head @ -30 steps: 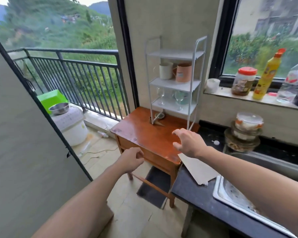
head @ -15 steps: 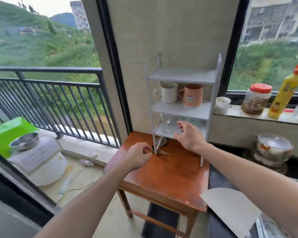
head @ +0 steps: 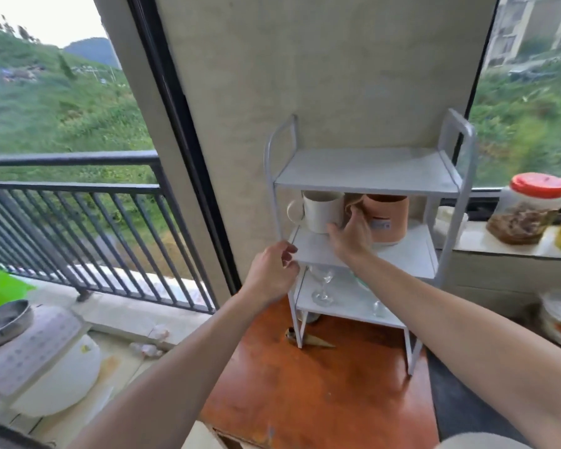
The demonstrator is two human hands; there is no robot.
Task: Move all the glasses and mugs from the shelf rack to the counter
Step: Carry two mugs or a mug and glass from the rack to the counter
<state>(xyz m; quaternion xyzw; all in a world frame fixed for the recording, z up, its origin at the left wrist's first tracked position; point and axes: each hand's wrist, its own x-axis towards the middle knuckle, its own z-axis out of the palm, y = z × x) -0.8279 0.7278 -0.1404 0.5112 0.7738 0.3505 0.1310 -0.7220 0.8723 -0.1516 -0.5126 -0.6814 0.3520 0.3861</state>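
You have soft, even daylight coming in from the open balcony side on your left and from the window [head: 528, 92] on your right. The sky at top left is blown out to white. Shadows are faint: a dim band lies under the top tier of the shelf rack [head: 366, 170], and the wooden worktop [head: 321, 400] gives back a dull sheen. The wide lens bends the railing [head: 78, 189] and tilts the dark door frame [head: 175, 124]. Greenery outside the window is smeared, your right hand [head: 350, 236] is soft at the fingertips, and the wine glass [head: 321, 283] is hard to make out.
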